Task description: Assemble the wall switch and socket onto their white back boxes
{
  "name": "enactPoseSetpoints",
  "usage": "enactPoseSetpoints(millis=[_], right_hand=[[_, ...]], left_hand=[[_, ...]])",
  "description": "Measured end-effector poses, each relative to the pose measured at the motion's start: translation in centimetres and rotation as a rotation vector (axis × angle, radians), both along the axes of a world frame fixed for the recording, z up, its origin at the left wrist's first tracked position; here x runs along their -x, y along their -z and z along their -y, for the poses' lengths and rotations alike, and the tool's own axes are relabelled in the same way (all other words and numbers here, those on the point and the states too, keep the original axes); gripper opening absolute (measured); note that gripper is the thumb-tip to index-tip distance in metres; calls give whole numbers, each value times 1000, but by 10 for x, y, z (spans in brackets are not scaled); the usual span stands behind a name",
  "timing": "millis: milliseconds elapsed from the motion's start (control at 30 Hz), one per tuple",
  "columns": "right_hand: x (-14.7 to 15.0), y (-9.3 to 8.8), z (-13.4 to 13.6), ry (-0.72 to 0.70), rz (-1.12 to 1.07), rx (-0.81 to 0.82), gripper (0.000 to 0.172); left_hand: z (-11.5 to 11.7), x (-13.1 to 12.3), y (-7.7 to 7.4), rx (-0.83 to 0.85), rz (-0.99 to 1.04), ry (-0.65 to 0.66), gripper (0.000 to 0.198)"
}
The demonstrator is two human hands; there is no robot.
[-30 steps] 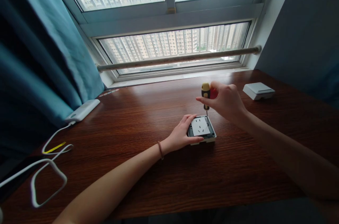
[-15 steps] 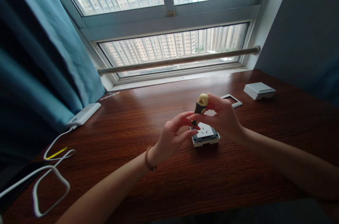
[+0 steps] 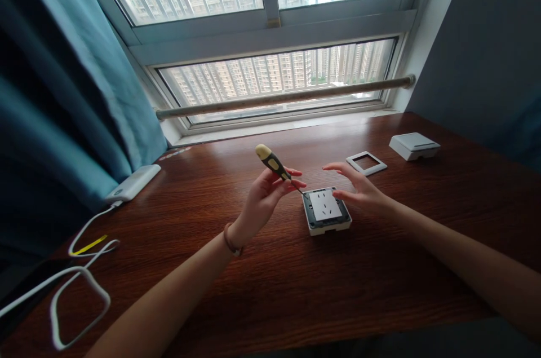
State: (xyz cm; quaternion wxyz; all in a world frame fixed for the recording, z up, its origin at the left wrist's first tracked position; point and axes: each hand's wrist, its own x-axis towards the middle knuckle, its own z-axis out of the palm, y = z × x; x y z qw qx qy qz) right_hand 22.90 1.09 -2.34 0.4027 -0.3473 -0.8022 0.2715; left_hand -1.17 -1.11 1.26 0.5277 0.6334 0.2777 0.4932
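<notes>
A screwdriver (image 3: 274,163) with a yellow and black handle is pinched in my left hand (image 3: 264,194). It leans to the left, its thin shaft pointing down at the socket's upper left corner; whether the tip touches cannot be told. The white socket (image 3: 324,204), set in a dark frame on a white box, lies on the wooden table (image 3: 236,296). My right hand (image 3: 359,189), fingers apart and holding nothing, hovers at the socket's right edge. Behind that hand lies a white rectangular frame (image 3: 354,162).
A white box with a switch plate (image 3: 414,145) stands at the back right. On the left are a white power strip (image 3: 134,183), its looping white cable (image 3: 80,273) and a yellow strip (image 3: 90,246). A blue curtain (image 3: 84,76) hangs at the left, beside the window.
My right hand has let go of the screwdriver and moved right, its fingers spreading. The screwdriver has tilted left in my left hand, which has shifted slightly left, uncovering the socket.
</notes>
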Motion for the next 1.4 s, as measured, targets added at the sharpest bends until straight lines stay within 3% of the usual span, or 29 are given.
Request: enactPoseSetpoints(millis=[133,267,600,867,1033,1133,1267,1300,1400], right_hand=[[-18,30,-8,-132,-8,266,63],[-21,37,-15,-228,-39,380,68],[-20,30,-11,-226,33,387,72],[-17,27,-9,-202,195,340,75],[-18,30,-12,-229,151,340,75],[-17,25,-10,-193,35,293,61],[-8,7,5,40,-155,123,35],[-4,2,11,32,-192,136,35],[10,-5,31,-210,-208,309,41]], left_hand=[[-4,2,3,55,-9,11,25],[-3,0,7,77,-23,26,27],[1,-5,9,59,-41,26,25],[8,-18,19,-3,-39,-242,26],[8,-22,28,-50,-13,-338,26],[10,-19,27,-167,-30,-386,19],[13,-11,27,-596,-327,-330,18],[14,-10,28,-701,-410,-303,21],[17,-8,33,-924,-591,-271,31]])
